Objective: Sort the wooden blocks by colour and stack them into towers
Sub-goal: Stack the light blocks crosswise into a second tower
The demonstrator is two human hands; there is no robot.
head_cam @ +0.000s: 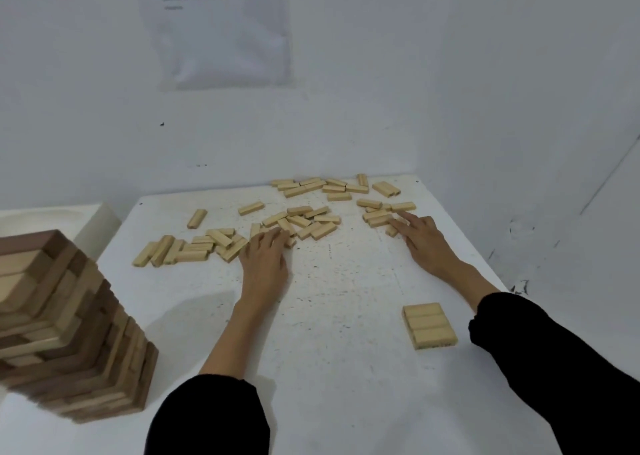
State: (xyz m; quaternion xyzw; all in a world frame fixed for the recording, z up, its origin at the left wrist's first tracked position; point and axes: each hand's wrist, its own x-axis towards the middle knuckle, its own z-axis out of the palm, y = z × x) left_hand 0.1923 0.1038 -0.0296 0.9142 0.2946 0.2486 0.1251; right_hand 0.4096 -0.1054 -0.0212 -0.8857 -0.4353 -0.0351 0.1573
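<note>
Pale rectangular wooden blocks (pixel 313 219) lie scattered across the far half of the white worktop (pixel 346 385). The left hand (pixel 265 260) and the right hand (pixel 424 239) each rest flat on some of them, fingers straight. A tall tower of mixed brown and pale blocks (pixel 65 333) stands near left; a flat row of three pale blocks (pixel 429 326) lies near right.

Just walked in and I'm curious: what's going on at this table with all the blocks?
A person reaches both hands into light wooden blocks scattered across the white table. The left hand rests on the middle heap, the right hand touches a cluster farther right. A tall tower stands near left; a row of three light blocks lies near right.
</note>
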